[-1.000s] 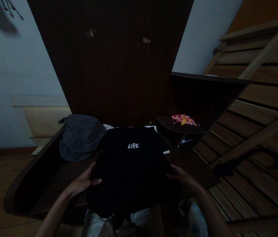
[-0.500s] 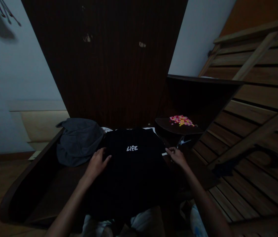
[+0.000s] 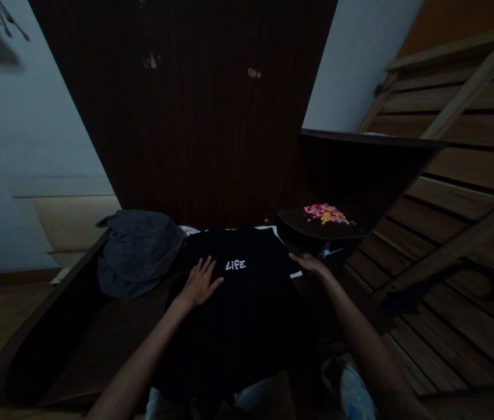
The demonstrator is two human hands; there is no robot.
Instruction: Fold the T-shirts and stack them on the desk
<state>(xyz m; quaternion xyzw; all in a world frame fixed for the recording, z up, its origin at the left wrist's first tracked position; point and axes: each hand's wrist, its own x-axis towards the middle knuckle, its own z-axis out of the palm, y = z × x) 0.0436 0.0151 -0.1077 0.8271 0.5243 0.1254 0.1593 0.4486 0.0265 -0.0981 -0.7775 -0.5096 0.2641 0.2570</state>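
A black T-shirt (image 3: 238,315) with white lettering (image 3: 235,265) lies spread in front of me, its near part reaching my lap. My left hand (image 3: 201,284) rests flat on it, fingers apart, just left of the lettering. At the shirt's right edge, my right hand (image 3: 308,262) has its fingers together on the cloth, just above a strip of white trim (image 3: 296,274). Dim light hides part of that grip. White material shows along the shirt's far edge.
A grey cloth cap or bag (image 3: 139,254) sits at the left on the dark wooden desk (image 3: 98,344). Pink and yellow bits (image 3: 326,213) lie on a small shelf (image 3: 291,219) at the right. Behind stands a dark wooden panel (image 3: 194,128); slatted wood (image 3: 461,198) rises on the right.
My left hand has moved right and inward from the shirt's left edge, onto the cloth beside the lettering. My right hand has shifted slightly up, off the white trim.
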